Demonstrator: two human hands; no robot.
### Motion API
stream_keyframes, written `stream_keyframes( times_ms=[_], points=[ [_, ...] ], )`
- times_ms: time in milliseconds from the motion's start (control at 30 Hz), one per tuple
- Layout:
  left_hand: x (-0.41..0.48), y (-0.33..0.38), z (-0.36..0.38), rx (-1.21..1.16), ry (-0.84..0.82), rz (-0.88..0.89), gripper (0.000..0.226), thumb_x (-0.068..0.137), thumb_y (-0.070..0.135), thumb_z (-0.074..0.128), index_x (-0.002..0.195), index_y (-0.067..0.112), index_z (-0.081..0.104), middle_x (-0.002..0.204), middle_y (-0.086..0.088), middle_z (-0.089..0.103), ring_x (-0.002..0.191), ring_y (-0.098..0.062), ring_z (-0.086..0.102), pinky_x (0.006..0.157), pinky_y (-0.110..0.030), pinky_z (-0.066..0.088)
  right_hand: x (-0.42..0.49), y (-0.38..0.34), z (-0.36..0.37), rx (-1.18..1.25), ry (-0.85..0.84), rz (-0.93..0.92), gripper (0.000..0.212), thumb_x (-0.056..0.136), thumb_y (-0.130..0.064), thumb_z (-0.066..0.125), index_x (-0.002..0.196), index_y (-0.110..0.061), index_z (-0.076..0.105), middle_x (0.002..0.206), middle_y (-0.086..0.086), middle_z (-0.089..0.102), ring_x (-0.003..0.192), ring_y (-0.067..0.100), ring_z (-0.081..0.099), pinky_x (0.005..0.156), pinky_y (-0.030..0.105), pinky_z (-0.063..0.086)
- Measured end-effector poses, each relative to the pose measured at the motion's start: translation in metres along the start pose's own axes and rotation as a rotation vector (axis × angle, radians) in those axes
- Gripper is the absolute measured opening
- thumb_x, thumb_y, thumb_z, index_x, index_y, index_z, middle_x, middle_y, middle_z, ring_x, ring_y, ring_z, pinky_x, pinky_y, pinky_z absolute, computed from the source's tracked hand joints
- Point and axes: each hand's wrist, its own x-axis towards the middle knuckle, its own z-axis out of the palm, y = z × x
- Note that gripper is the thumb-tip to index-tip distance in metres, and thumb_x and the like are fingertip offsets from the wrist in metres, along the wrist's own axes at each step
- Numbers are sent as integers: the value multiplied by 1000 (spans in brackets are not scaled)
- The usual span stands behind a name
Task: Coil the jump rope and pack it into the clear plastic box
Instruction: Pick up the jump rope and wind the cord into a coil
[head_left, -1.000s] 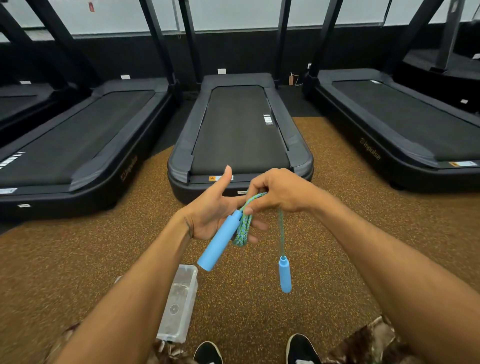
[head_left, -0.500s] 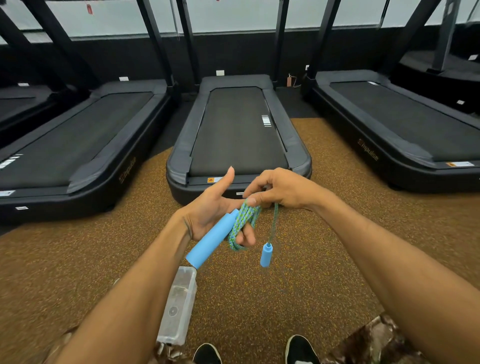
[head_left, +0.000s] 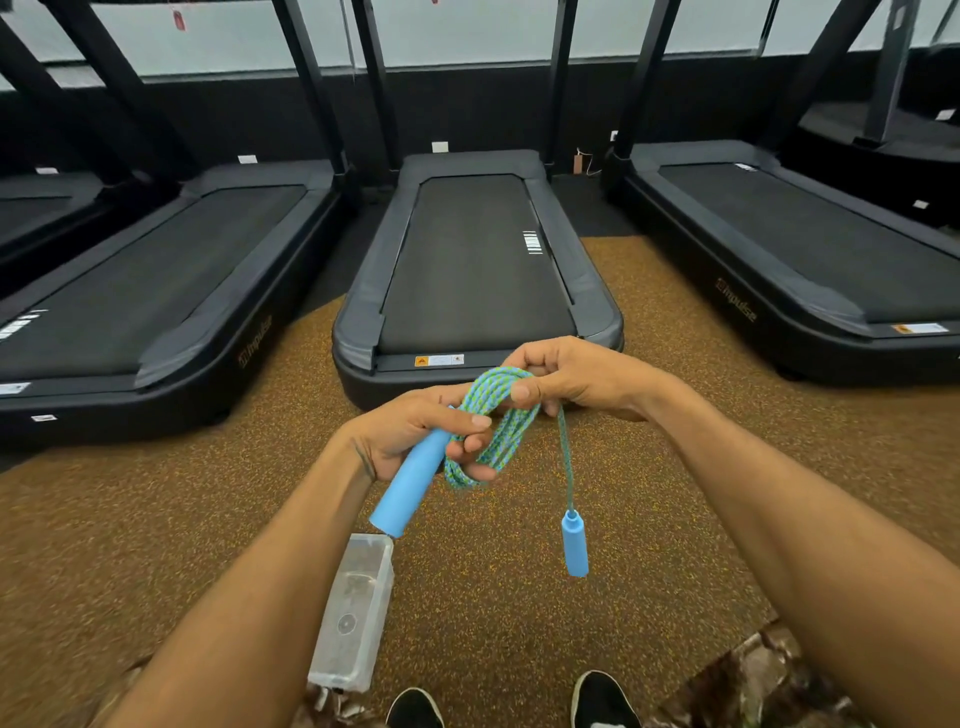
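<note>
Rope (head_left: 491, 428) coiled btwn both hands' fingers (head_left: 475, 422).

Open brown floor (head_left: 519, 623) is lying between my forearms, so I'm seeing free passage down there. The clear plastic box (head_left: 353, 618) is sitting under my left arm, the dangling handle (head_left: 574, 543) is hanging mid-gap, and the treadmill (head_left: 478, 270) is blocking ahead.

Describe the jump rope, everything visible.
The jump rope has a braided blue-and-green cord and two smooth light-blue cylindrical handles. The left hand grips one handle, which slants down-left, with several cord loops bunched over its fingers. The right hand pinches the top of the coil. One strand drops from there to the second handle, hanging free and upright in the air. None of it touches the clear plastic box on the floor.
</note>
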Motion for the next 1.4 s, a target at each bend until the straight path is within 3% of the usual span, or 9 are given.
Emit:
stream_keyframes(
  times_ms=[100,233,400,567,767,900,1033,1167,1400],
  points=[
    [0,-4,-4,-20,15,46,38,76,12,79,110,10,63,66,-6,54,47,-8,47,76,-41,59,-1,1,0,54,8,2,18,92,-8,66,109,-2,64,89,9,69,68,5,59,54,16,41],
    [3,-6,-5,-18,81,107,41,68,25,88,105,14,73,63,-2,55,47,-6,47,75,-38,58,4,4,2,58,71,-26,21,95,-16,63,111,-2,66,88,8,67,71,5,57,53,14,40],
    [6,4,-1,-18,197,147,26,87,16,64,110,6,70,61,0,52,44,-3,45,68,-33,60,8,5,5,37,153,-71,16,99,-19,58,104,-6,67,73,-5,63,64,3,47,52,14,36],
    [9,0,-3,-138,127,214,72,73,32,84,131,2,52,65,0,50,49,-6,44,77,-37,58,12,3,2,35,229,-110,29,103,-18,49,112,5,65,68,-13,64,59,-4,51,55,11,40],
    [7,2,-4,-223,29,203,64,82,47,72,128,4,64,73,-9,62,55,-12,58,88,-45,57,9,1,2,64,239,-97,31,104,-21,47,114,2,66,89,9,59,68,2,50,58,11,42],
    [7,1,-2,-203,68,213,85,75,31,83,141,-4,44,76,-13,66,59,-16,64,81,-48,59,7,5,3,165,202,-57,35,97,-39,53,108,-10,71,94,9,66,77,20,50,67,21,43],
    [4,3,-5,-207,18,249,61,82,24,75,138,11,56,76,-7,63,61,-11,64,87,-47,58,3,8,2,367,192,45,44,93,-51,49,114,-19,72,92,1,72,70,13,62,74,26,51],
    [1,4,-8,-262,29,282,60,82,25,75,139,13,57,75,-6,64,61,-10,65,86,-47,59,-2,16,3,453,187,122,54,98,-58,38,118,-19,69,104,7,73,79,16,68,81,33,50],
    [4,6,-10,-338,52,312,60,81,27,77,137,14,59,76,-4,66,62,-10,67,91,-47,55,-9,31,18,544,116,174,60,98,-58,33,129,-15,62,107,9,73,92,20,70,82,32,52]
  ],
)
